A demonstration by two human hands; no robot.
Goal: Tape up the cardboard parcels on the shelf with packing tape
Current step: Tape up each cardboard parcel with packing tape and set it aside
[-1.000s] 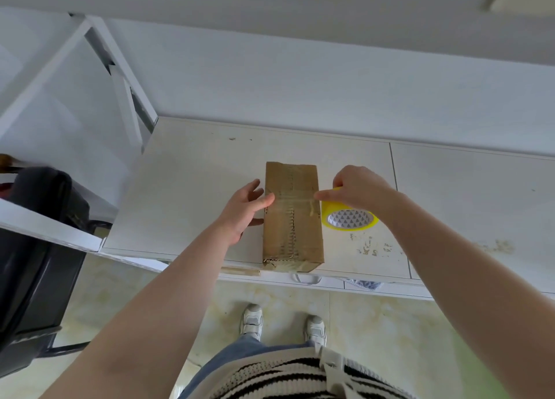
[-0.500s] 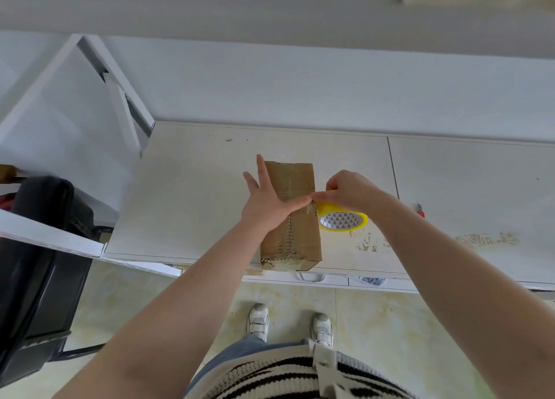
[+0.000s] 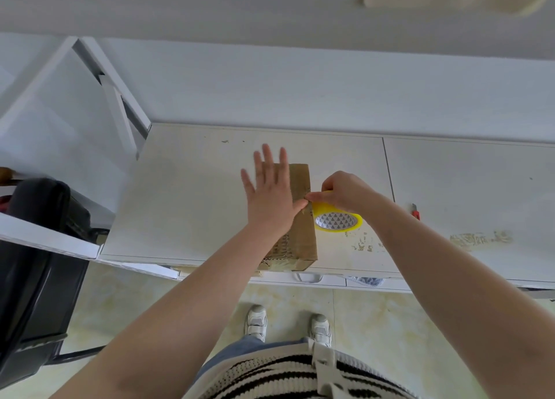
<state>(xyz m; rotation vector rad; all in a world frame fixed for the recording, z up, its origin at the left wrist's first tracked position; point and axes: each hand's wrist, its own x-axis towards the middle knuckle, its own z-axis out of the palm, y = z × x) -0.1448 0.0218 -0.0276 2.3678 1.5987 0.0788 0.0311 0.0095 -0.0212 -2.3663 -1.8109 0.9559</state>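
A scuffed white shelf is seen against a pale wall, with the cardboard parcel lying near its front edge. The left hand is laid flat on the parcel, fingers straight and spread. At the parcel's 3 o'clock, the yellow tape roll is gripped by the right hand. A small red item is spotted further out at 3 o'clock.

One cardboard parcel, one yellow tape roll, two hands, two shoes and one red-handled tool.
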